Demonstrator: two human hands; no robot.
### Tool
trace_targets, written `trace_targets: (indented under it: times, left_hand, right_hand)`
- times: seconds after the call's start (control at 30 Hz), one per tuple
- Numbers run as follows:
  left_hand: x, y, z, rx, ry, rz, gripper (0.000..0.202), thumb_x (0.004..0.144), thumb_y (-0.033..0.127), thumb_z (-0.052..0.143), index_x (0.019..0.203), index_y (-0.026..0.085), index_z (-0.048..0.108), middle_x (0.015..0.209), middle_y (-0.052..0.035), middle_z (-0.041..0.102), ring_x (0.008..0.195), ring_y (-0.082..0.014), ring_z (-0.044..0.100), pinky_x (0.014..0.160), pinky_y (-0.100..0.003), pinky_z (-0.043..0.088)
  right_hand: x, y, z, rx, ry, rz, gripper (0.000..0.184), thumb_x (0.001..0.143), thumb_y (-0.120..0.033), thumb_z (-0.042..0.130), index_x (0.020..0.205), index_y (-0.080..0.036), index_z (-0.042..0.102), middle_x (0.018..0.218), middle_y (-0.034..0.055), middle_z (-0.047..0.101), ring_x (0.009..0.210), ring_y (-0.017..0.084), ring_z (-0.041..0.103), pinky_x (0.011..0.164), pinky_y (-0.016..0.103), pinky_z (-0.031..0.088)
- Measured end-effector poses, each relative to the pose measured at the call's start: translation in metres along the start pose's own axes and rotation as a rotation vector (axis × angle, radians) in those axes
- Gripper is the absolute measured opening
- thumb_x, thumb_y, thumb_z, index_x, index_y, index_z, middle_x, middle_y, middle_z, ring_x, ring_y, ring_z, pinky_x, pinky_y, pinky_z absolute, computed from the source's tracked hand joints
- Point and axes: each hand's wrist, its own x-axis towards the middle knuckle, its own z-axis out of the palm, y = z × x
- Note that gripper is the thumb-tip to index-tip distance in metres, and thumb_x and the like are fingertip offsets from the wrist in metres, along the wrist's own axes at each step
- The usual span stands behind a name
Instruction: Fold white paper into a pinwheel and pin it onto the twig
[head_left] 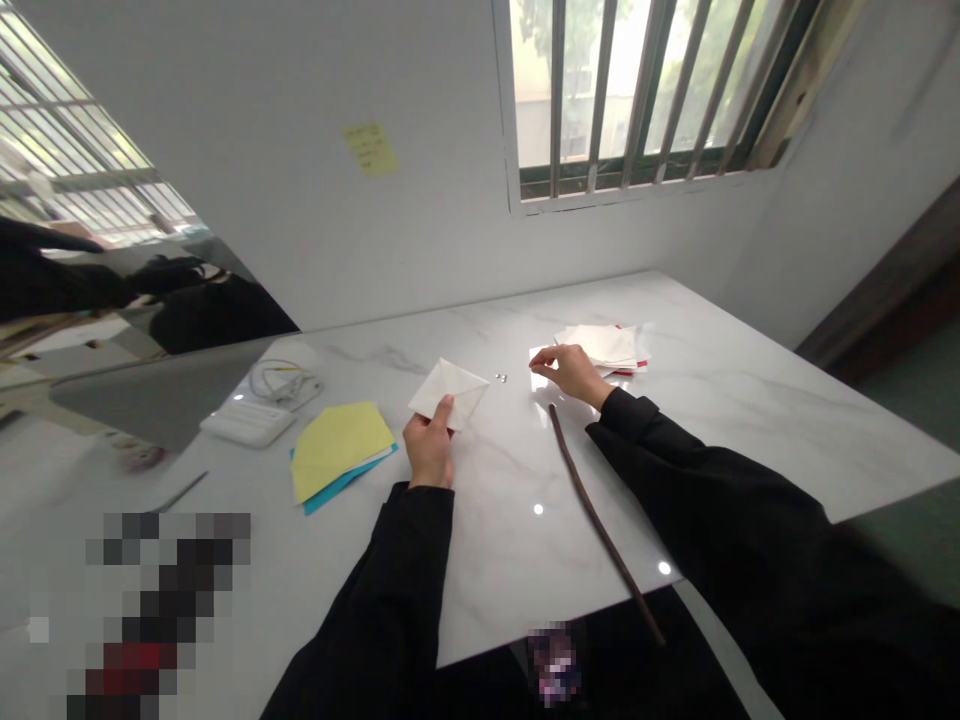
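My left hand [429, 442] is closed on a small white envelope [457, 388], thumb on top, and holds it over the table with the folded flaps facing up. My right hand [574, 372] is in a pinch, thumb and fingertips together. Whatever is between the fingertips is too small to make out. A bright white patch lies just beneath those fingertips; whether it is a sheet or a reflection I cannot tell. Between my two hands lie a few tiny shiny bits [501, 378]. A thin brown stick [596, 520] runs from below my right hand over the table's front edge.
Beyond my right hand sits a stack of white papers [600, 345] with red edges. To the left are yellow and blue sheets [341, 450], a white box-like device [247, 423] and a coiled white cable [281, 382]. A yellow note [371, 150] sticks to the wall.
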Motion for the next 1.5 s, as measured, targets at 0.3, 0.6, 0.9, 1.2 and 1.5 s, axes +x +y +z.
trace_targets:
  times: [0.3, 0.6, 0.9, 1.2, 1.5]
  left_hand:
    - [-0.001, -0.002, 0.0, -0.018, -0.01, -0.025, 0.032, 0.072, 0.023, 0.085, 0.1, 0.01, 0.076, 0.1, -0.0123, 0.079, 0.09, -0.0225, 0.075, 0.088, -0.037, 0.061]
    - [-0.003, -0.004, 0.001, -0.033, -0.041, -0.004, 0.034, 0.072, 0.027, 0.087, 0.101, 0.011, 0.076, 0.103, -0.013, 0.078, 0.092, -0.0231, 0.075, 0.087, -0.037, 0.061]
    - [-0.004, -0.004, 0.003, 0.0, -0.039, -0.005, 0.037, 0.07, 0.028, 0.088, 0.1, 0.011, 0.076, 0.102, -0.0128, 0.078, 0.094, -0.0244, 0.075, 0.089, -0.039, 0.061]
    - [-0.002, -0.005, 0.003, 0.002, -0.043, 0.008, 0.039, 0.068, 0.028, 0.09, 0.099, 0.011, 0.075, 0.103, -0.0135, 0.078, 0.093, -0.0236, 0.075, 0.087, -0.036, 0.061]
    - [-0.005, -0.005, 0.004, 0.005, -0.043, 0.005, 0.038, 0.07, 0.028, 0.089, 0.101, 0.011, 0.075, 0.102, -0.0127, 0.078, 0.095, -0.0249, 0.075, 0.09, -0.039, 0.061]
  right_hand:
    - [0.035, -0.006, 0.04, 0.046, -0.208, 0.019, 0.017, 0.09, -0.028, 0.074, 0.103, -0.021, 0.083, 0.093, 0.0047, 0.08, 0.084, 0.016, 0.069, 0.078, 0.025, 0.047]
    - [0.037, -0.008, 0.042, 0.007, -0.181, 0.047, 0.012, 0.085, -0.023, 0.076, 0.093, -0.02, 0.085, 0.084, 0.0042, 0.08, 0.077, 0.016, 0.066, 0.074, 0.024, 0.045]
    - [0.035, -0.011, 0.041, 0.007, -0.2, 0.031, 0.017, 0.089, -0.03, 0.074, 0.097, -0.019, 0.084, 0.089, 0.0062, 0.08, 0.078, 0.016, 0.068, 0.076, 0.025, 0.047]
    - [0.038, -0.004, 0.058, -0.047, -0.11, 0.075, 0.013, 0.088, -0.025, 0.073, 0.093, -0.019, 0.083, 0.09, 0.0061, 0.079, 0.084, 0.018, 0.068, 0.077, 0.026, 0.047]
    - [0.036, 0.007, 0.032, -0.125, 0.172, 0.24, 0.01, 0.091, -0.021, 0.066, 0.089, -0.018, 0.076, 0.096, 0.0107, 0.078, 0.089, 0.023, 0.07, 0.087, 0.035, 0.051]
